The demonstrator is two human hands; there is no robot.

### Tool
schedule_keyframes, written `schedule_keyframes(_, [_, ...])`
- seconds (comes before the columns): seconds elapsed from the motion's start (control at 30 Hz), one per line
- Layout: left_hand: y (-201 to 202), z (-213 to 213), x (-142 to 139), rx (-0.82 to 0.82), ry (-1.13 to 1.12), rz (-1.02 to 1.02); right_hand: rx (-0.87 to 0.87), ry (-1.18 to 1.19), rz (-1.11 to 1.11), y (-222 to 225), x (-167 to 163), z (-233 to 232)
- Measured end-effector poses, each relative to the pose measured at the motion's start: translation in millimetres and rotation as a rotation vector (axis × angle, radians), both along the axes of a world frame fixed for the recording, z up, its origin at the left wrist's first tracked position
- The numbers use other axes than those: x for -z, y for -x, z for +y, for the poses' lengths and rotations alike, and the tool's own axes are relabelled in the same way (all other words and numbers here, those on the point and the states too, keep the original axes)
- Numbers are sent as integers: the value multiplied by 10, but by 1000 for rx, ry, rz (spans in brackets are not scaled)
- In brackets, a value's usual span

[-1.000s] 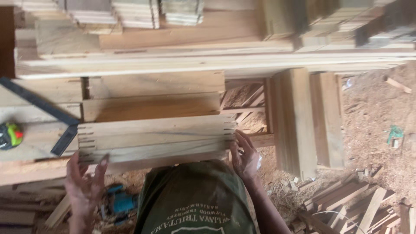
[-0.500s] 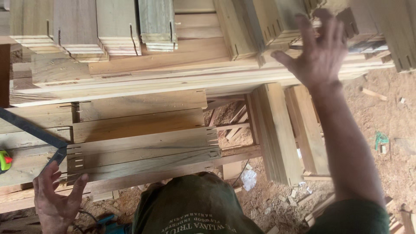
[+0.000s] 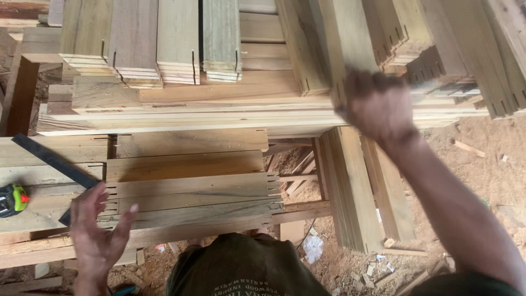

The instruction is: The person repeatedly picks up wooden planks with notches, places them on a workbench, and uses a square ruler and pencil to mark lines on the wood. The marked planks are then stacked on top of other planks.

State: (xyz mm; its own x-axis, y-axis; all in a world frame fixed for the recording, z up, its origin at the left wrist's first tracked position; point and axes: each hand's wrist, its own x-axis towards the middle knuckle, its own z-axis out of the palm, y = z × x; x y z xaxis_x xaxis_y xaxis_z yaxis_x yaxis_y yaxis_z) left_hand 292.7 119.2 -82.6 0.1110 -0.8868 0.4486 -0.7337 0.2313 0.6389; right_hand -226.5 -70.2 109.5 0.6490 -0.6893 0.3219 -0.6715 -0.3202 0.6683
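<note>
On the bench (image 3: 33,153), a stack of notched boards (image 3: 192,200) lies flat in front of the person, its finger-cut ends showing at both sides. At its left end the left hand (image 3: 98,230) hovers with fingers spread wide, holding nothing, fingertips just beside the notches. Farther up, the right hand (image 3: 378,107) reaches to the piled planks (image 3: 329,49), blurred, its fingers curled at a plank's end; whether it grips cannot be told. A green tape measure (image 3: 12,198) and a dark square (image 3: 52,160) lie left of the stack.
</note>
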Motion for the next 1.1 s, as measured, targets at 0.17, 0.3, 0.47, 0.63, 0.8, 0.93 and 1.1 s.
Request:
schedule_keyframes(0.17, [813,-465,-135,283,-40,413,43,-89,-223,-354,-94,1035])
schedule_keyframes(0.3, [1891,-994,-357,712,-328,552,81,-43,-394,-553,-106,1544])
schedule_keyframes(0.47, [3334,-1641,-766,1092,-1013,1501,199,-36,-726,-800,53,1920])
schedule_keyframes(0.63, [3655,-1594,-789,1258,-899,1776,146,-138,-1160,-985,495,2396])
schedule_keyframes(0.8, [2841,-1428,-727,996,-781,740,-59,-622,-1937,-714,1077,2753])
schedule_keyframes(0.93, [1909,-852,-698,1083,-429,327,207,-344,-2364,-386,1349,2860])
schedule_keyframes(1.1, [1175,-102,-405,1007,-348,-384,403,-481,-2502,-294,1593,2838])
